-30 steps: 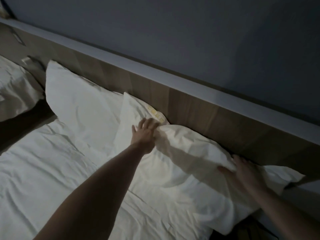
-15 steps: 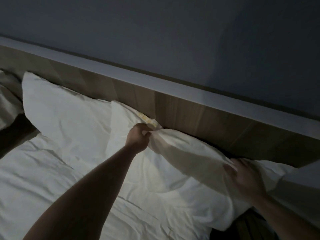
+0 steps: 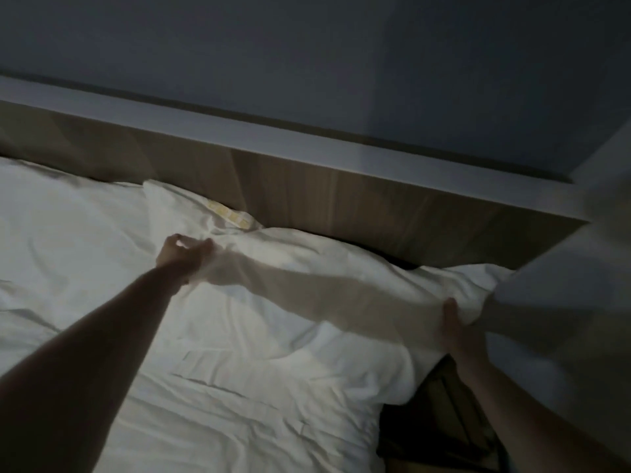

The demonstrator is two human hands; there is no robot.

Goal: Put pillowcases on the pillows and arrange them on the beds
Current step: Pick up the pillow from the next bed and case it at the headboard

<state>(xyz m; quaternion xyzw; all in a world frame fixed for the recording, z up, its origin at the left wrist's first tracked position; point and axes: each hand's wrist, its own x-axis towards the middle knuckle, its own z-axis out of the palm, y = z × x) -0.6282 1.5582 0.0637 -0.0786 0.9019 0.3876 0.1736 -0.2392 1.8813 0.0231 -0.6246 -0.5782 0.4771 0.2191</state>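
Note:
A white pillow in its pillowcase [image 3: 307, 278] lies along the wooden headboard [image 3: 341, 203] on the white bed [image 3: 222, 421]. My left hand [image 3: 182, 256] pinches the pillowcase fabric at the pillow's left end. My right hand [image 3: 456, 331] grips the pillow's right end near the bed's corner. A second white pillow [image 3: 78, 213] lies to the left, touching the first. A yellowish patch [image 3: 228, 213] of the inner pillow shows at the open end by the headboard.
A pale ledge [image 3: 307, 138] tops the headboard under a dark grey wall. Beside the bed's right edge is a dark gap with a wooden piece [image 3: 440, 404]. A pale wall surface [image 3: 580, 302] rises at the right. The room is dim.
My left hand went from lying on the pillow to pinching its fabric. My right hand slid to the pillow's right end and took hold. The view shifted right, and the neighbouring bed left the frame.

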